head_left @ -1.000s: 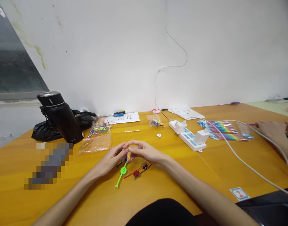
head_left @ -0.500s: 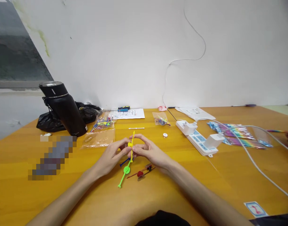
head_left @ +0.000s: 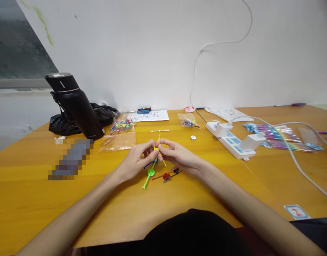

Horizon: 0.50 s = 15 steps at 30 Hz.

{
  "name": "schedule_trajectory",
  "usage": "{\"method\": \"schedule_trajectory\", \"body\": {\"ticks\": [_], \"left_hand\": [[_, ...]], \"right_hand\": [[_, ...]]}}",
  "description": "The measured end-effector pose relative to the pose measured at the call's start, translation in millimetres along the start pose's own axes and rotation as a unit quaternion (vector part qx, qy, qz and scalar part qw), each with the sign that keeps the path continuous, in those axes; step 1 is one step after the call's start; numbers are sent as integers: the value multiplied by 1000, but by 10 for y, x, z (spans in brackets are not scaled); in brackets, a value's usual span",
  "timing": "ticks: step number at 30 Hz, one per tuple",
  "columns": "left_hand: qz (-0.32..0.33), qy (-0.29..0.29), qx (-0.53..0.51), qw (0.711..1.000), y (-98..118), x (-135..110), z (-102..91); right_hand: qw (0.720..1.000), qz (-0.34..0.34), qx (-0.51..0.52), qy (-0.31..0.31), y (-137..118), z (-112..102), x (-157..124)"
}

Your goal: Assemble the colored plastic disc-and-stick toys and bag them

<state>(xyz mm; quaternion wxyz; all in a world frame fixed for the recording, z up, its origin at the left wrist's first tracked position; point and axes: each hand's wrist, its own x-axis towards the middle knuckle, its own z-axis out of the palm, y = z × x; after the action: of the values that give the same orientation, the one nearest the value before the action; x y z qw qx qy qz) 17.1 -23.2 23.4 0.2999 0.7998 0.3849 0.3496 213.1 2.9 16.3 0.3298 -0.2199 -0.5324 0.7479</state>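
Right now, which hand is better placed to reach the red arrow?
Probably the right hand: it is nearer the red arrow, while the left hand is nearer the green arrow.

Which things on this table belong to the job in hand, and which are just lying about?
Likely part of the job: yellow arrow, held; green arrow; blue arrow; red arrow.

Apparently lying about: black bottle; power strip; blue-handled screwdriver.

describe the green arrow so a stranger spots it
On the wooden table, find the left hand and right hand. Just below them slants the green arrow, with a round disc midway. Its colour sets it apart from the red arrow beside it.
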Motion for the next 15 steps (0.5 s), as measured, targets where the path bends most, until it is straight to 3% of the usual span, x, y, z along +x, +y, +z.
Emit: {"method": "schedule_trajectory", "body": {"ticks": [7, 11, 15], "left_hand": [[-20, -3, -17, 1000, -135, -1, 26], [-90, 18, -220, 971, -257, 60, 55], [-163, 37, -326, 930, -342, 106, 69]], "right_hand": [[997, -11, -69, -11, -27, -124, 5], [979, -88, -178, 41, -53, -211, 53], [929, -170, -298, 137, -60, -276, 88]]}}
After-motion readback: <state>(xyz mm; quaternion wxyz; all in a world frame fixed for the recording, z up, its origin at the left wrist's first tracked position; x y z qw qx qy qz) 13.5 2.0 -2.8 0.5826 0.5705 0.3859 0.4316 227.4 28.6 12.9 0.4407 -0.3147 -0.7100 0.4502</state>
